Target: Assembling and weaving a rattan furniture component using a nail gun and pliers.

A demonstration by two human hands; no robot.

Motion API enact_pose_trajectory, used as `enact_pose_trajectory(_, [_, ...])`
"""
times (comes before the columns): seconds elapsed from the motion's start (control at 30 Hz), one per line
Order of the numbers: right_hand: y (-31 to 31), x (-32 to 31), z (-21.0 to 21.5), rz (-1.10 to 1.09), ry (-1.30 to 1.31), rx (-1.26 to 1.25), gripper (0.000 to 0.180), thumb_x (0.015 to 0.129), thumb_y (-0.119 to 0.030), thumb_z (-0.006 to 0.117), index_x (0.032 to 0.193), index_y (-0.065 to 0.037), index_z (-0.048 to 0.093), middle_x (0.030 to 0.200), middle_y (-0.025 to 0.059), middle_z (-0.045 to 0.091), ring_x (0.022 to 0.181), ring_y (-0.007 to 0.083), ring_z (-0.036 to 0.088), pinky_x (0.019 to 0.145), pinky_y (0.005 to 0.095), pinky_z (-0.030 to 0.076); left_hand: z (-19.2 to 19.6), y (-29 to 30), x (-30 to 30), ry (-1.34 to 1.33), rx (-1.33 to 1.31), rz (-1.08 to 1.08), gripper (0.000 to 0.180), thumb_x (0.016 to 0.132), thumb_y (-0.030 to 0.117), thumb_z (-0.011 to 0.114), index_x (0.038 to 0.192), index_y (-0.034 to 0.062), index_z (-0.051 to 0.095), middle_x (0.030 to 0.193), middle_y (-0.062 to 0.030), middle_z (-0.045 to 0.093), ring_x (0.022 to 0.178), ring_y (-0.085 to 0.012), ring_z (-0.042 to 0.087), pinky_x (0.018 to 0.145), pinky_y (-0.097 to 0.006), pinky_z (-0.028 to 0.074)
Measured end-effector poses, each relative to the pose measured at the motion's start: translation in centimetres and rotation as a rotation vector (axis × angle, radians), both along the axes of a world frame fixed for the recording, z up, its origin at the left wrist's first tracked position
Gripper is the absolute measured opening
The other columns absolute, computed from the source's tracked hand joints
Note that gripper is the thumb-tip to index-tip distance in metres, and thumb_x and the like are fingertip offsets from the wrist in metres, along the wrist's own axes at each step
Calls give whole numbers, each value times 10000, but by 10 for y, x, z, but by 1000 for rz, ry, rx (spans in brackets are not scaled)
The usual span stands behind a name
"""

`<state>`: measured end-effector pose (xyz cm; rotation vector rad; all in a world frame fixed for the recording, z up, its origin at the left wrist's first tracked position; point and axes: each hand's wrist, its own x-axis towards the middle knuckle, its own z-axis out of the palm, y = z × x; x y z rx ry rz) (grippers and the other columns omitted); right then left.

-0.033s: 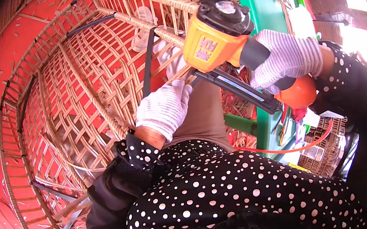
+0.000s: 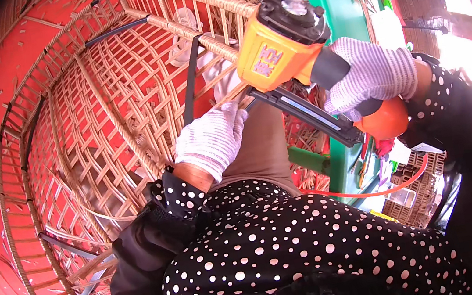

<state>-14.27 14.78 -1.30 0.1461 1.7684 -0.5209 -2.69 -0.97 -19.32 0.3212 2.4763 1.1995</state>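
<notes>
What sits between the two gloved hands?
In the head view, the nail gun's dark magazine bar spans between left hand and right hand.

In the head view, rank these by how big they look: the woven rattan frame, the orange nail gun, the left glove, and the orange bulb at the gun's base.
1. Woven rattan frame, by far.
2. Orange nail gun.
3. Left glove, slightly smaller than the gun; nearness to the camera makes this unsure.
4. Orange bulb.

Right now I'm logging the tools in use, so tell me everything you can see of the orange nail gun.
The nail gun has an orange-yellow body, a black round cap and a long black magazine slanting down to the right. The gloved right hand grips its handle. Its nose presses at the wicker frame's rail, just above the gloved left hand. An orange hose trails below.
</notes>
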Motion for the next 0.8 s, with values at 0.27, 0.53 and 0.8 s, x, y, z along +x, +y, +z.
enact_pose_trajectory(0.27, [-11, -2, 2, -59, 8, 48, 282, 633, -130, 758, 822, 22, 615, 621, 65, 600, 468, 141, 576, 433, 262, 458, -9, -2, 3, 14, -24, 30, 285, 911, 307, 414, 993, 73, 555, 798, -152, 635, 688, -325, 619, 611, -441, 501])
enact_pose_trajectory(0.53, [-9, -5, 2, -61, 22, 84, 273, 635, -139, 763, 807, 10, 613, 611, 62, 594, 476, 148, 580, 446, 271, 465, -6, 0, 3, 22, -60, -4, 281, 907, 282, 441, 1036, 65, 564, 831, -139, 640, 676, -300, 622, 597, -411, 500])
enact_pose_trajectory(0.8, [-7, -15, -6, -37, -55, 48, 251, 636, -139, 739, 786, 9, 604, 608, 76, 595, 468, 159, 582, 446, 276, 475, -7, 1, 3, 95, -21, 32, 269, 905, 286, 448, 1004, 70, 573, 750, -133, 637, 620, -294, 617, 563, -413, 496])
